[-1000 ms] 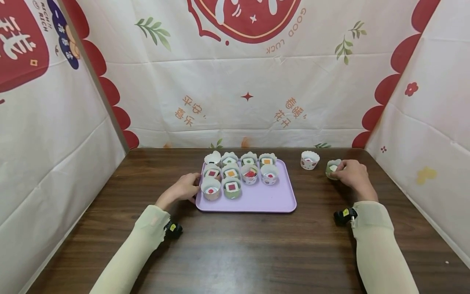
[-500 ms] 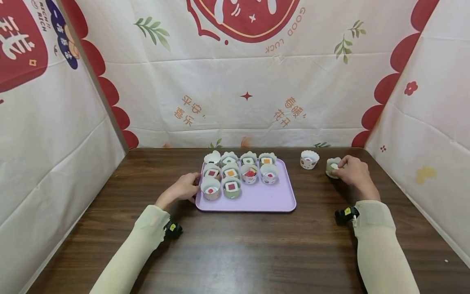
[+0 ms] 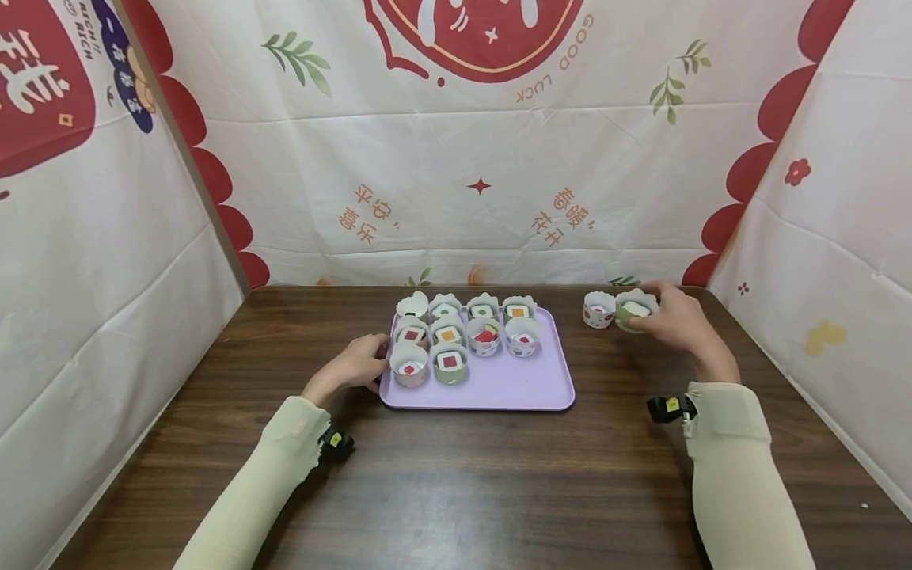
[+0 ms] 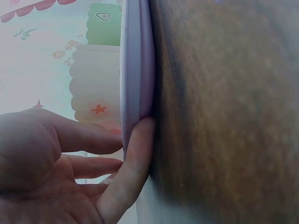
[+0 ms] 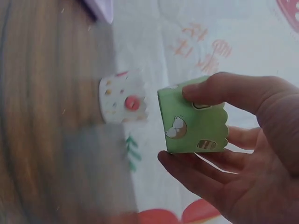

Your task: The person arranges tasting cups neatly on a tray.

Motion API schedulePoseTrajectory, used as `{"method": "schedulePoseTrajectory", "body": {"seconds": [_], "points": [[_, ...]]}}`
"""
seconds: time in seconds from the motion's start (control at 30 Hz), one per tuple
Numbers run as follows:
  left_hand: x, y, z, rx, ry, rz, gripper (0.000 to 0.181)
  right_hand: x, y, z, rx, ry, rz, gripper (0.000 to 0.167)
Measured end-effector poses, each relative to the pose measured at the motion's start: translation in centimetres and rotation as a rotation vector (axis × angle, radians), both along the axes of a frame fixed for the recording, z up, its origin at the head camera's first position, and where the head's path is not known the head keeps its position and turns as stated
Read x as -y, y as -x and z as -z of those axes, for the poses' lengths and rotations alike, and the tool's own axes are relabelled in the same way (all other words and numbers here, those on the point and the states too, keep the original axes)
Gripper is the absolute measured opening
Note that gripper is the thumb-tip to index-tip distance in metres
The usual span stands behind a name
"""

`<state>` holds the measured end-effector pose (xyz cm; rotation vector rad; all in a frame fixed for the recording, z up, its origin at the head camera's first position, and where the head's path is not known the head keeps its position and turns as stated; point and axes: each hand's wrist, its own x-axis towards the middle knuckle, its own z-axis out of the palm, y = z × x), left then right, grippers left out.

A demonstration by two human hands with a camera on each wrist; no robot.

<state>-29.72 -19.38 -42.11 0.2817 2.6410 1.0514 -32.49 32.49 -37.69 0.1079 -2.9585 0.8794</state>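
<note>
My right hand (image 3: 677, 318) grips a green scalloped paper baking cup (image 5: 194, 123), thumb on one side and fingers on the other. A white piece sits inside this cup, which is raised off the table in the right wrist view. Close to its left stands a white patterned paper cup (image 3: 598, 309). At the left end of the lilac tray (image 3: 513, 388), my left hand (image 3: 356, 364) pinches the rim, as the left wrist view shows with a finger (image 4: 135, 158) against the outer side. Several filled paper cups stand in rows on the tray, among them a green one (image 3: 450, 364).
The brown wooden table (image 3: 456, 491) lies under everything. A white printed cloth (image 3: 456, 158) hangs behind it and along both sides. A tiny white speck (image 3: 864, 505) is on the table at the far right.
My right hand has lifted the green paper cup and shifted it left, close to the white patterned cup. My left hand and the tray have stayed put.
</note>
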Motion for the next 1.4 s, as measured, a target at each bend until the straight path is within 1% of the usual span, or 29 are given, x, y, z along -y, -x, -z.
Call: {"method": "schedulePoseTrajectory", "body": {"seconds": [0.2, 0.33, 0.53, 0.6, 0.8, 0.97, 1.03, 1.13, 1.23, 1.4], "points": [[0.1, 0.0, 0.0, -0.008, 0.006, -0.002, 0.052, 2.9, -0.2, -1.1, -0.015, 0.002, -0.08, 0.076], [0.1, 0.0, 0.0, -0.007, 0.003, -0.004, 0.052, 4.7, -0.5, -1.6, -0.048, -0.029, -0.132, 0.074], [0.0, 0.0, 0.2, -0.009, 0.001, -0.003, 0.052, 7.3, -1.1, -1.7, -0.009, 0.031, -0.172, 0.073], [-0.1, 0.0, 0.2, -0.012, 0.005, 0.001, 0.052, 8.2, -1.2, -1.7, -0.005, 0.042, -0.201, 0.072], [-0.1, 0.0, 0.2, -0.01, -0.001, -0.005, 0.052, 10.7, -1.3, -1.2, -0.027, 0.046, -0.3, 0.065], [-0.1, 0.0, 0.2, -0.007, -0.007, -0.003, 0.052, 12.8, -1.5, -0.6, -0.069, 0.002, -0.373, 0.061], [0.0, 0.0, 0.1, -0.006, -0.01, -0.003, 0.052, 13.6, -1.7, -0.4, -0.083, -0.018, -0.391, 0.062], [0.0, 0.0, 0.1, -0.008, -0.009, -0.003, 0.053, 14.8, -2.1, -0.1, -0.091, -0.021, -0.42, 0.061], [0.0, 0.0, 0.2, -0.007, -0.004, -0.004, 0.054, 15.8, -2.3, 0.4, -0.119, -0.04, -0.453, 0.061], [0.0, 0.1, 0.2, 0.001, 0.001, -0.006, 0.055, 17.0, -2.5, 1.3, -0.16, -0.051, -0.513, 0.054]]}}
